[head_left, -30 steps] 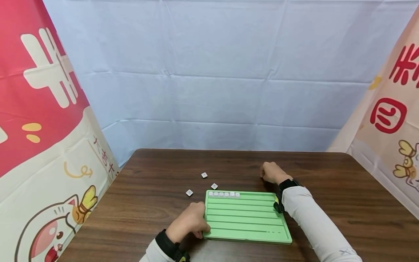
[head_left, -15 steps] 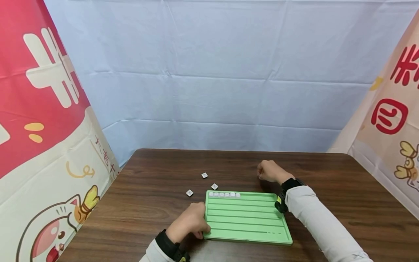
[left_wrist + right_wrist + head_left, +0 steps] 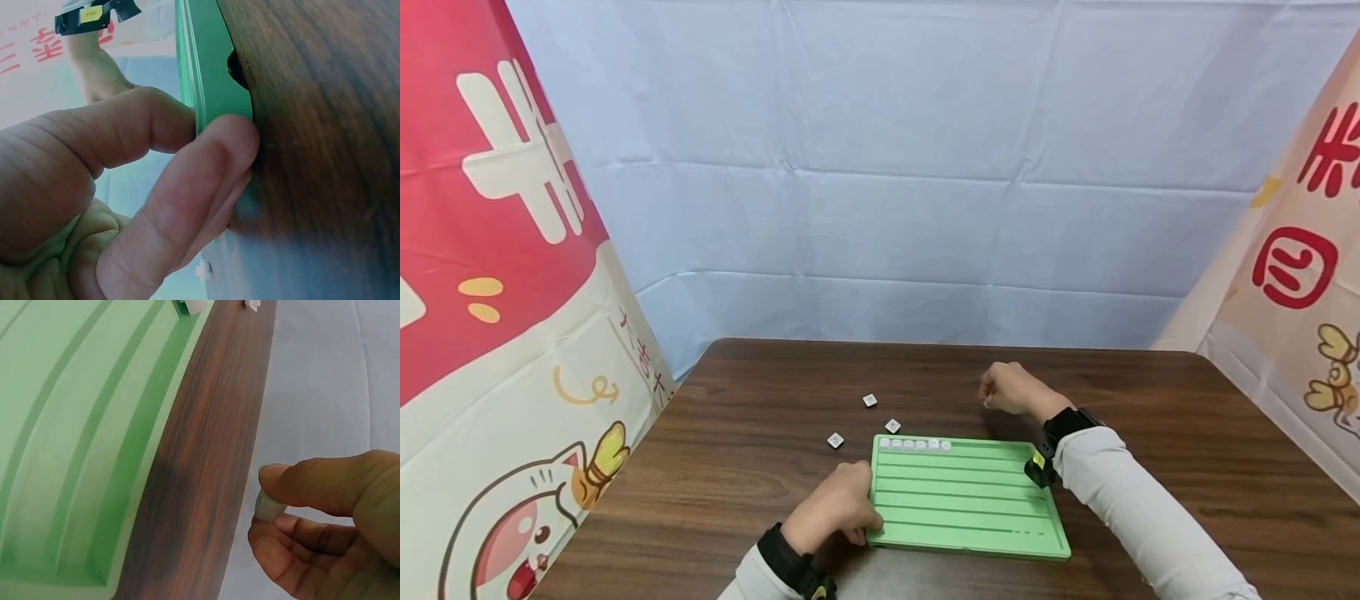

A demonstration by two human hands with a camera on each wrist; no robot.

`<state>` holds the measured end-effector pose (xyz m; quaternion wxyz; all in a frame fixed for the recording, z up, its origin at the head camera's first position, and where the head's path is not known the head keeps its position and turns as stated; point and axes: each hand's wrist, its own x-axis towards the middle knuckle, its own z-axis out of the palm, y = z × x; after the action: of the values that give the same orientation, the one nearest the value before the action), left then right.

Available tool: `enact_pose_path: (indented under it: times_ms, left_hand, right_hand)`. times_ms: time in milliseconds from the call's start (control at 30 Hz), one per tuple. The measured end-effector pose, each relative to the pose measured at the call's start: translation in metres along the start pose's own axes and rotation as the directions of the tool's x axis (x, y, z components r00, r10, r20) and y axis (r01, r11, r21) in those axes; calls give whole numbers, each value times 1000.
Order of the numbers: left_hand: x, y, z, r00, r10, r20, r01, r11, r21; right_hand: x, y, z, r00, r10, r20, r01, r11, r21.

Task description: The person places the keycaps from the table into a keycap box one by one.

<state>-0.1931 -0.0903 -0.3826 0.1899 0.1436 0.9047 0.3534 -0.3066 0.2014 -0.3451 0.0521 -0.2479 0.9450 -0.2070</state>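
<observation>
My left hand (image 3: 838, 504) grips the left edge of a green tray (image 3: 962, 500) with ridged rows, lying on the table. In the left wrist view the thumb and curled fingers close on the tray's side wall. Past the tray's far edge, my right hand (image 3: 1013, 390) is raised above the table. It pinches a small white keycap (image 3: 269, 506) between thumb and fingers, as the right wrist view shows. Several white keycaps (image 3: 914, 445) stand side by side in the tray's top row, starting at its left end.
Three loose keycaps lie on the brown wooden table (image 3: 737, 467): the farthest keycap (image 3: 869, 400), the keycap nearest the tray corner (image 3: 892, 426) and the leftmost keycap (image 3: 836, 440). A pale blue cloth (image 3: 880, 208) hangs behind the table; printed cloths flank it.
My right hand has shifted left and slightly away beyond the tray's far edge, and its fingertips show more. My left hand, the tray and the loose keycaps stay in place.
</observation>
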Motion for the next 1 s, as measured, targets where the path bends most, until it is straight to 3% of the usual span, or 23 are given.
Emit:
enact_pose_path:
  times_ms: [200,600,700,900,1000]
  left_hand:
    - [1,-1,0,1000,5,0,-5,1000,-5]
    - [3,-2,0,1000,13,2,-13,1000,-22]
    - [3,-2,1,1000,14,1,-14,1000,-22]
    - [4,-2,0,1000,10,-3,-10,1000,-14]
    - [4,-2,0,1000,8,-3,-8,1000,-12]
  right_hand:
    - [-1,0,4,1000,-8,-6,8,1000,4]
    - [-8,6,12,999,-34,21,29,978,205]
    - [-10,8,12,999,-38,21,29,952,303]
    - [-14,10,16,997,-62,42,33,871,490]
    - [-17,7,19,995,-86,48,51,867,496]
